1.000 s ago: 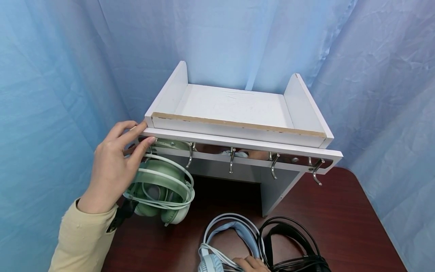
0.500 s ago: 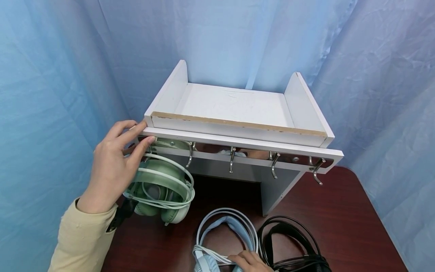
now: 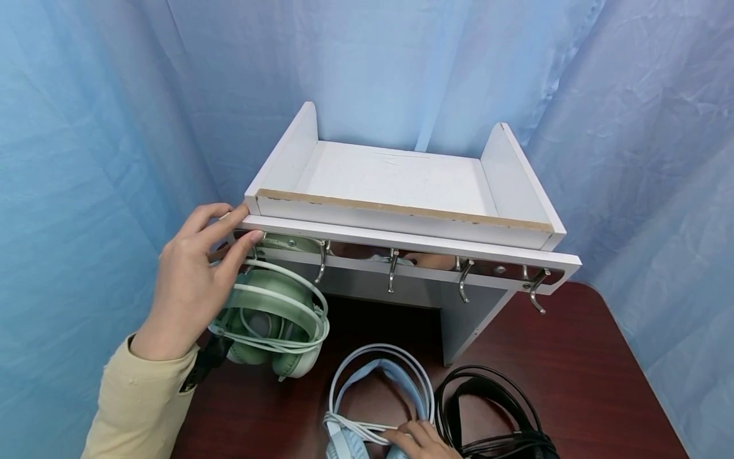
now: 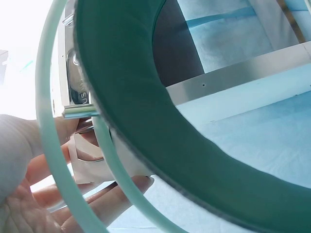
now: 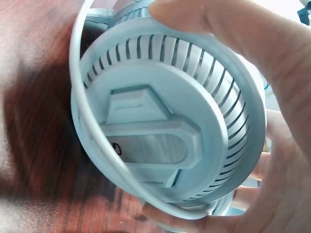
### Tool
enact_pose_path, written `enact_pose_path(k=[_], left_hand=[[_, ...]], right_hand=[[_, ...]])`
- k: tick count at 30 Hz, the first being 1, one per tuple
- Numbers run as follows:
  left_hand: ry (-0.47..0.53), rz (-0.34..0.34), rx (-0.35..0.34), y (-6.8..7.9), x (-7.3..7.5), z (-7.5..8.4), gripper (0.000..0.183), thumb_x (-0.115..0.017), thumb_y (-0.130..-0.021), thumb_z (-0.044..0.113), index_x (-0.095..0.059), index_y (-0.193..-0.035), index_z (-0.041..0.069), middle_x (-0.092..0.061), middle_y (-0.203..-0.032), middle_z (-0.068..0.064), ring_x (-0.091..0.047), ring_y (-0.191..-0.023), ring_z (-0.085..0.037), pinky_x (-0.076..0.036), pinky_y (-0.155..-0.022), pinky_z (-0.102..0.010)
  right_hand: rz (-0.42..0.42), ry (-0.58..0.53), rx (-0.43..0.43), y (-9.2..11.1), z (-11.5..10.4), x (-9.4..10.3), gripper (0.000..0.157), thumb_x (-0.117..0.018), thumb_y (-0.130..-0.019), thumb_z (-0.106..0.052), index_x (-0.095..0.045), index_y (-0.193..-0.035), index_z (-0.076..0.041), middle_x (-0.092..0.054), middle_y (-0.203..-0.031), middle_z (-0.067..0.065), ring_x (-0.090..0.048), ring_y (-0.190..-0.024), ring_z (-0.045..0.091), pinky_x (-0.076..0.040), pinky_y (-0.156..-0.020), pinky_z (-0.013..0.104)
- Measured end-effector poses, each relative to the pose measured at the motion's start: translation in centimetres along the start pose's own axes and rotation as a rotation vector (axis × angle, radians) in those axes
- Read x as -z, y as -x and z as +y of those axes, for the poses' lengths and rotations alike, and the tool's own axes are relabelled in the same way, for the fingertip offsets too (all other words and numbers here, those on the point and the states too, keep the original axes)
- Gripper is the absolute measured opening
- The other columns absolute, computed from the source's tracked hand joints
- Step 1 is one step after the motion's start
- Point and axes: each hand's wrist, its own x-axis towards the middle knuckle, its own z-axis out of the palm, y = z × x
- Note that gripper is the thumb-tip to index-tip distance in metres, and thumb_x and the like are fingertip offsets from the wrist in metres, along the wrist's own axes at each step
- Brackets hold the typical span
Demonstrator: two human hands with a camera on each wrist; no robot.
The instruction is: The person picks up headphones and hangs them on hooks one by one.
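Note:
My left hand [image 3: 189, 280] grips the left end of the front board [image 3: 401, 240] on a white rack, thumb in front and fingers behind. Just below it, green headphones [image 3: 275, 287] hang from the leftmost hook; their padded headband [image 4: 126, 102] fills much of the left wrist view. At the bottom of the head view my right hand [image 3: 423, 440] holds light blue headphones [image 3: 406, 379] over the table. In the right wrist view, thumb and fingers wrap around a slotted ear cup [image 5: 155, 145], with a loop of cable [image 5: 90, 116] across it.
Black headphones [image 3: 504, 408] with a bundled cable lie just right of the blue pair. Several metal hooks [image 3: 392, 271] project from the board. The dark red table [image 3: 596, 370] reaches blue curtains [image 3: 648, 159] at the back and sides.
My right hand has drawn the light blue headphones slightly left and forward, toward the rack, and away from the black pair. The left hand and the green headphones have stayed in place.

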Motion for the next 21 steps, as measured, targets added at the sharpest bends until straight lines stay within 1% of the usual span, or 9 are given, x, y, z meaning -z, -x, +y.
enact_pose_path(k=[3,6,8,11,14,15,18,21], left_hand=[[0.000,-0.002,-0.002,0.01,0.01,-0.01,0.037,-0.067,-0.085,0.014,-0.063,-0.121,0.007,-0.059,-0.112,-0.011,-0.059,-0.074,-0.016,-0.056,-0.068,-0.037],[0.000,-0.004,-0.003,0.01,0.02,-0.02,0.037,-0.067,-0.085,0.014,-0.063,-0.121,0.006,-0.058,-0.112,-0.011,-0.060,-0.075,-0.018,-0.056,-0.068,-0.038],[0.000,-0.004,-0.003,0.02,0.02,-0.03,0.037,-0.067,-0.085,0.014,-0.063,-0.121,0.006,-0.058,-0.112,-0.011,-0.060,-0.075,-0.018,-0.056,-0.068,-0.038],[0.003,-0.005,-0.001,0.04,0.03,-0.01,0.036,-0.067,-0.085,0.014,-0.063,-0.121,0.006,-0.058,-0.113,-0.011,-0.060,-0.076,-0.019,-0.057,-0.068,-0.039],[0.005,-0.006,-0.001,0.05,0.03,0.01,0.036,-0.067,-0.085,0.014,-0.063,-0.120,0.006,-0.058,-0.113,-0.011,-0.061,-0.077,-0.020,-0.057,-0.069,-0.040],[0.005,-0.005,-0.001,0.05,0.03,0.02,0.036,-0.067,-0.085,0.014,-0.063,-0.120,0.006,-0.058,-0.113,-0.011,-0.061,-0.077,-0.021,-0.057,-0.069,-0.040],[0.004,-0.004,-0.002,0.03,0.00,0.01,0.036,-0.067,-0.085,0.014,-0.063,-0.120,0.005,-0.058,-0.113,-0.012,-0.062,-0.079,-0.022,-0.057,-0.069,-0.040],[0.003,-0.001,-0.003,0.04,-0.01,-0.01,0.036,-0.067,-0.085,0.014,-0.064,-0.120,0.005,-0.058,-0.113,-0.012,-0.062,-0.078,-0.022,-0.057,-0.069,-0.039]], right_hand=[[0.086,0.044,0.015,0.12,-0.06,-0.44,0.035,-0.055,-0.085,-0.059,-0.054,-0.116,-0.045,-0.052,-0.101,-0.023,-0.051,-0.092,0.002,-0.042,-0.051,0.014],[0.189,0.117,0.075,0.08,0.04,-0.73,0.036,-0.058,-0.082,-0.059,-0.056,-0.115,-0.043,-0.052,-0.100,-0.023,-0.051,-0.091,0.001,-0.042,-0.052,0.013],[0.239,0.162,0.106,0.02,0.10,-0.73,0.039,-0.060,-0.081,-0.060,-0.057,-0.116,-0.042,-0.051,-0.100,-0.022,-0.050,-0.091,0.000,-0.043,-0.053,0.011],[0.248,0.193,0.125,-0.09,0.11,-0.47,0.043,-0.059,-0.080,-0.060,-0.056,-0.119,-0.042,-0.049,-0.102,-0.023,-0.049,-0.094,0.000,-0.045,-0.054,0.012],[0.204,0.197,0.123,-0.10,0.13,-0.09,0.043,-0.057,-0.082,-0.060,-0.053,-0.121,-0.042,-0.047,-0.104,-0.024,-0.047,-0.099,0.002,-0.047,-0.054,0.017],[0.204,0.213,0.121,-0.10,0.10,-0.03,0.043,-0.056,-0.082,-0.061,-0.053,-0.121,-0.043,-0.047,-0.104,-0.024,-0.048,-0.101,0.002,-0.048,-0.055,0.019],[0.227,0.248,0.135,-0.10,0.11,0.02,0.042,-0.056,-0.082,-0.062,-0.055,-0.119,-0.042,-0.048,-0.103,-0.023,-0.049,-0.103,0.004,-0.049,-0.056,0.021],[0.290,0.282,0.162,-0.17,0.17,-0.11,0.041,-0.057,-0.080,-0.063,-0.059,-0.115,-0.041,-0.051,-0.099,-0.022,-0.051,-0.100,0.003,-0.050,-0.057,0.020]])
